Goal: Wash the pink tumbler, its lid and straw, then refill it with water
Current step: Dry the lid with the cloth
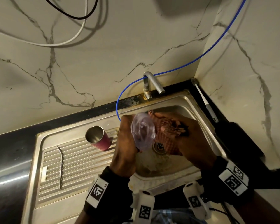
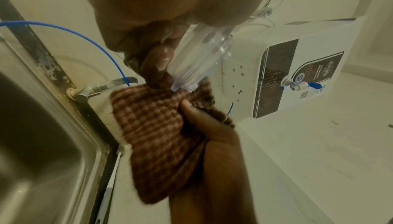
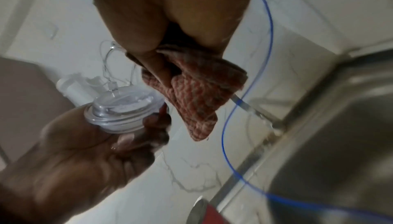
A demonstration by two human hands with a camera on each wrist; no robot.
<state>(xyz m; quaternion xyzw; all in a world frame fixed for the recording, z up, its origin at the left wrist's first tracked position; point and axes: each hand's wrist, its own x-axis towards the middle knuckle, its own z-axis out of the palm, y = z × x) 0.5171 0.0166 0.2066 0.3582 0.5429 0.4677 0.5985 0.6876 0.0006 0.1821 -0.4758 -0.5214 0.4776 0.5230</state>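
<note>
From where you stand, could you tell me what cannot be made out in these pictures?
- Head view: the sink drain and basin floor are partly hidden by both hands, the lid and the cloth.
- Head view: whether the tap is running; no stream shows.
- Right wrist view: the tumbler is cut off by the bottom edge and blurred.
- Left wrist view: the lid's far face is hidden by the left hand.
</note>
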